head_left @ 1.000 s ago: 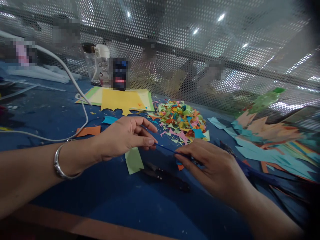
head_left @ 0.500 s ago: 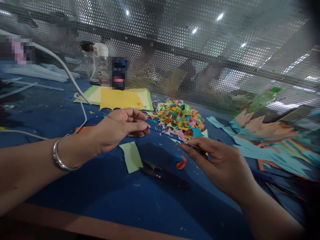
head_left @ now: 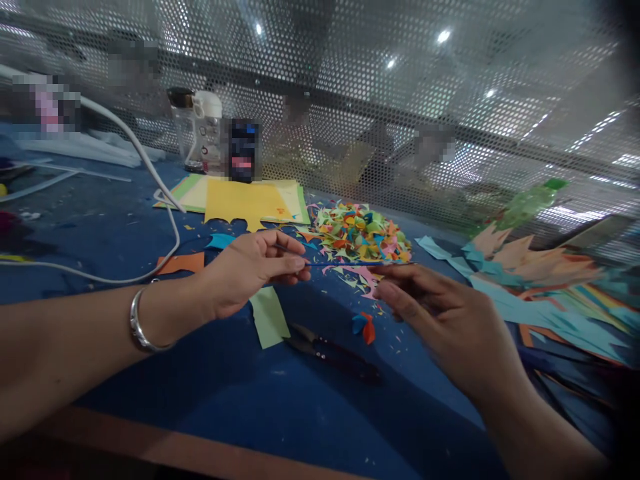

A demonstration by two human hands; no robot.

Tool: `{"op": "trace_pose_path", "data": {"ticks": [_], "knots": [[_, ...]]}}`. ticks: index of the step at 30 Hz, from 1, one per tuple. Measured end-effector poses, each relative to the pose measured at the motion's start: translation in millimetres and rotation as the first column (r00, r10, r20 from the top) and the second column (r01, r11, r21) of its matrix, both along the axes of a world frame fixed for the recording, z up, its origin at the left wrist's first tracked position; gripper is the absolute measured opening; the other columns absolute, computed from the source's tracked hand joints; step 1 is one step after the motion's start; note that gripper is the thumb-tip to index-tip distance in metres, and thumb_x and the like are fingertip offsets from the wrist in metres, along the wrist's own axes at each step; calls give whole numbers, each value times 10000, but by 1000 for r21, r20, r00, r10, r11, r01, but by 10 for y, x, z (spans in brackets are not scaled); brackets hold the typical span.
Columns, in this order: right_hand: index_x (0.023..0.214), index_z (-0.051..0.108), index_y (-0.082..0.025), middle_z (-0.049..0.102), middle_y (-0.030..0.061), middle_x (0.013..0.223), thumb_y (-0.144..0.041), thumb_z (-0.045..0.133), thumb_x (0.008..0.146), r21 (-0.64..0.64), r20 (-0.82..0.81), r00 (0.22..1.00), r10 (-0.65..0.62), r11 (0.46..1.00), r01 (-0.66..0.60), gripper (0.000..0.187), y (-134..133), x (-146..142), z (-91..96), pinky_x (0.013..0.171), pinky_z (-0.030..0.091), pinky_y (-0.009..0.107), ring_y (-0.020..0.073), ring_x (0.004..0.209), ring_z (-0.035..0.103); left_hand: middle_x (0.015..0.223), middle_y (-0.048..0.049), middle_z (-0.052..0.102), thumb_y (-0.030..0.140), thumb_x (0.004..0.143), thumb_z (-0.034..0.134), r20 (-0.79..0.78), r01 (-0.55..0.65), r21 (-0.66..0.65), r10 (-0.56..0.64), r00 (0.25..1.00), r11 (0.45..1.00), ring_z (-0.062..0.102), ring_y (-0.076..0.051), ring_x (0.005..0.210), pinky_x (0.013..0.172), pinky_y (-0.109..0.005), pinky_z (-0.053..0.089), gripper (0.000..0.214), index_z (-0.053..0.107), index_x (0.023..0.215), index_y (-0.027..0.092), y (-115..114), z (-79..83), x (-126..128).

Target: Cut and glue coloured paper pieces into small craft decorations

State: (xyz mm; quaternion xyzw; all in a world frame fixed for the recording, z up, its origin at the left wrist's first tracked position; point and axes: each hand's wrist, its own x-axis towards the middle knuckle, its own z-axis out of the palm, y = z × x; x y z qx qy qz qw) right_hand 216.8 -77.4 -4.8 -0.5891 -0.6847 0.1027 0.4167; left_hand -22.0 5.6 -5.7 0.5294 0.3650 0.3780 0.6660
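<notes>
My left hand (head_left: 270, 267), with a silver bangle at the wrist, pinches a thin blue rod-like strip (head_left: 343, 264) between thumb and fingers. The strip runs level to the right above the table. At its far end, my right hand (head_left: 435, 307) has thumb and forefinger apart; the strip passes along the forefinger, and I cannot tell whether they touch. Below lie a pale green paper piece (head_left: 270, 319) and dark-handled thread snips (head_left: 335, 353). A small blue and orange paper piece (head_left: 367, 327) rests beside the snips.
Colourful paper scraps (head_left: 365, 233) are heaped behind my hands. Yellow and green sheets (head_left: 240, 200), a propped phone (head_left: 243, 150) and bottles (head_left: 207, 133) stand further back, before a perforated metal screen (head_left: 330, 87). A white cable (head_left: 135, 140) curves at left. Cut papers (head_left: 535, 267) lie right.
The blue strip has swung from slanting down rightward to level. My right thumb has parted from the forefinger, loosening its pinch. The view has shifted slightly.
</notes>
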Motion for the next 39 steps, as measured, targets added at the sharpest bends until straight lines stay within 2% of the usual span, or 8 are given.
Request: {"op": "trace_pose_path", "data": {"ticks": [4,8,10,16,21,26,32,39], "knots": [[773,727,-196,702,43,779,-483,639,885,-48,-215,975,48,997,-60,321,6,-31,6,486,505,219,100,533,577,769,-38,721,158,791,738,6,60,21,-60,998,998,698,-139,751,737,-273,512,185,608,922,139,-28,-25,12],[808,728,-198,667,19,708,-477,685,857,-92,-455,889,48,991,-100,286,35,-39,-34,417,465,188,85,494,542,777,-43,728,188,786,750,0,129,17,-129,992,992,703,-155,768,742,-293,516,209,624,946,139,-46,-21,13],[809,734,-199,656,9,671,-470,713,835,-104,-522,852,40,989,-110,274,41,-45,-46,401,453,175,80,482,534,790,-49,730,202,791,748,-8,147,3,-147,989,989,703,-157,781,736,-290,516,207,633,950,137,-56,-14,11],[771,734,-189,664,16,669,-466,730,820,-106,-520,854,4,992,-70,282,28,-65,-29,389,440,173,76,475,532,770,2,696,123,727,778,-35,186,48,-184,982,981,661,-97,730,709,-230,502,189,672,882,144,-65,-7,6],[752,727,-186,655,17,665,-462,712,833,-95,-457,889,16,993,-67,288,29,-72,-30,394,442,191,82,469,527,737,0,689,135,758,737,-123,188,112,-174,977,976,644,-102,702,703,-244,501,101,676,836,153,-58,-28,18],[685,704,-182,638,16,622,-476,712,823,-68,-450,893,1,997,-35,324,36,-62,-43,382,429,202,84,442,507,746,-10,686,180,775,725,-125,159,125,-144,982,979,671,-129,741,702,-262,508,79,667,823,156,-54,-37,23],[651,689,-188,609,2,596,-459,726,819,-54,-521,853,-33,998,6,321,45,-45,-51,388,390,197,74,449,486,744,-16,688,159,775,722,-103,131,91,-122,987,987,685,-132,740,698,-261,510,79,654,812,142,-51,-4,13],[592,637,-202,544,-19,558,-399,760,797,30,-654,753,-70,993,118,310,84,-30,-1,362,318,204,72,447,443,751,-24,691,174,768,742,-53,28,43,-26,998,999,663,-122,711,703,-266,503,114,650,823,134,28,-20,0]]}}
